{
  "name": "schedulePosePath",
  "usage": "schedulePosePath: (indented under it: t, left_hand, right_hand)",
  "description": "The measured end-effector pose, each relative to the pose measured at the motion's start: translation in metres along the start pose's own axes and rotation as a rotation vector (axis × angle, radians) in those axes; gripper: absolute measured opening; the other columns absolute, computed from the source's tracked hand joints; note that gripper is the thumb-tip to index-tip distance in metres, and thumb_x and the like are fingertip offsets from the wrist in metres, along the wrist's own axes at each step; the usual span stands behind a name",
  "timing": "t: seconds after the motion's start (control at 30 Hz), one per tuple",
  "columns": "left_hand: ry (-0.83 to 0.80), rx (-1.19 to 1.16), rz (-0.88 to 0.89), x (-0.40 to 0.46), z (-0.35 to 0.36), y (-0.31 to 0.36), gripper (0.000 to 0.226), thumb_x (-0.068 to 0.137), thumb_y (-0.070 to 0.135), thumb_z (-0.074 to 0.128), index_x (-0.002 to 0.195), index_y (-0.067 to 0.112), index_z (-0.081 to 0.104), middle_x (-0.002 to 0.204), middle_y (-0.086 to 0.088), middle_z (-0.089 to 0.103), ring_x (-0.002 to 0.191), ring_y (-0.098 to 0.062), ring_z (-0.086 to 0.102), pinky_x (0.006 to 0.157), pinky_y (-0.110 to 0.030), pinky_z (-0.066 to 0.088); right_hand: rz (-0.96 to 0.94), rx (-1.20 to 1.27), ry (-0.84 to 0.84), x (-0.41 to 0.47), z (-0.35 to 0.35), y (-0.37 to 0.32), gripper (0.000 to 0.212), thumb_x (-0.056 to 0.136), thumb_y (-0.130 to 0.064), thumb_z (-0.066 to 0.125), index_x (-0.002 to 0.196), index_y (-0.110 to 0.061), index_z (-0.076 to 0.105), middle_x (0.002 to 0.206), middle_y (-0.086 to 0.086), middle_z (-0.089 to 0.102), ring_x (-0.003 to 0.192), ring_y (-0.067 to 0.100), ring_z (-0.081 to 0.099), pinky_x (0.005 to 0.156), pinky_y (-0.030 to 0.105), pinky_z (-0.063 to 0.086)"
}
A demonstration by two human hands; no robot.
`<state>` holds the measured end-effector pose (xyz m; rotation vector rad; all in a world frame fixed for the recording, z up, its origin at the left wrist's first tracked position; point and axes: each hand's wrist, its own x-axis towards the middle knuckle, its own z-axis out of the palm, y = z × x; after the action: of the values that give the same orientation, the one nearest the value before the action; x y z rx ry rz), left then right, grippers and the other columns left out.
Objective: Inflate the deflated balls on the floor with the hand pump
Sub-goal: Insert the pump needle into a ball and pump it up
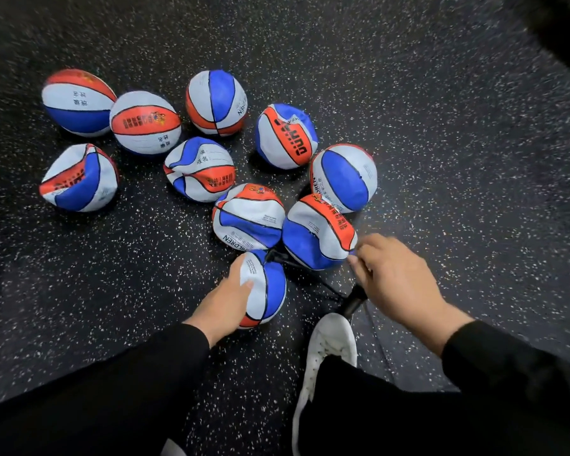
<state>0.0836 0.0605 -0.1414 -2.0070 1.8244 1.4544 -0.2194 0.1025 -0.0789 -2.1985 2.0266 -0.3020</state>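
Several red, white and blue balls lie on the dark speckled floor, most of them dented and slack. My left hand (226, 299) holds the nearest ball (266, 287) from its left side, thumb across the white panel. A black hose (305, 271) runs from the top of that ball down to the black hand pump (354, 301), which stands beside my white shoe (326, 350). My right hand (399, 278) grips the top of the pump, and the handle is hidden under the fingers. A crumpled ball (318, 232) lies just beyond that hand.
More slack balls spread to the back left, such as one at the far left (78, 102) and a badly folded one (79, 177). Bare floor (474, 159) stretches to the right and at the front left. My dark-clad legs fill the bottom.
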Motion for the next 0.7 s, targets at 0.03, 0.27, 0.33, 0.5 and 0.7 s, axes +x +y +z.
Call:
schedulePosePath:
  t: [0.03,0.27,0.33,0.5,0.7]
  left_hand:
    - [-0.003,-0.002,-0.003,-0.001,0.0,0.001,0.06,0.111,0.037,0.034,0.158,0.057,0.001,0.149,-0.013,0.054,0.123,-0.035,0.057,0.1,-0.041,0.042]
    - [-0.023,-0.027,-0.026,-0.003,-0.001,0.001,0.061,0.111,0.039,0.034,0.157,0.059,-0.001,0.154,-0.006,0.052,0.129,-0.03,0.056,0.11,-0.045,0.043]
    - [-0.015,-0.027,-0.032,-0.003,-0.002,0.001,0.061,0.11,0.04,0.034,0.156,0.06,-0.001,0.152,-0.005,0.053,0.127,-0.029,0.057,0.108,-0.044,0.043]
    - [-0.007,-0.021,-0.045,-0.003,-0.002,0.002,0.06,0.111,0.04,0.034,0.157,0.058,0.001,0.144,-0.008,0.059,0.116,-0.028,0.06,0.105,-0.044,0.045]
    - [-0.018,-0.01,-0.039,-0.003,-0.003,0.003,0.059,0.11,0.043,0.033,0.152,0.064,-0.002,0.141,-0.007,0.06,0.114,-0.029,0.061,0.106,-0.05,0.046]
  right_hand:
    - [0.035,0.025,0.042,-0.006,0.013,0.0,0.031,0.104,-0.039,0.045,0.091,-0.018,0.064,0.106,-0.007,0.062,0.09,0.025,0.056,0.058,0.036,0.053]
    - [0.082,-0.008,0.098,0.004,0.055,-0.003,0.031,0.103,-0.031,0.048,0.081,-0.014,0.062,0.087,-0.001,0.06,0.077,0.027,0.053,0.049,0.032,0.042]
    - [0.056,-0.003,0.1,0.006,0.059,-0.002,0.035,0.105,-0.031,0.045,0.079,-0.015,0.062,0.083,0.0,0.059,0.076,0.027,0.053,0.048,0.032,0.042]
    - [0.026,-0.02,0.079,-0.004,0.066,-0.008,0.035,0.103,-0.033,0.043,0.078,-0.016,0.061,0.08,0.001,0.057,0.072,0.028,0.052,0.043,0.037,0.045]
    - [0.033,-0.03,0.106,-0.022,0.07,-0.003,0.029,0.101,-0.028,0.053,0.076,-0.015,0.06,0.078,0.001,0.054,0.066,0.026,0.051,0.038,0.037,0.045]
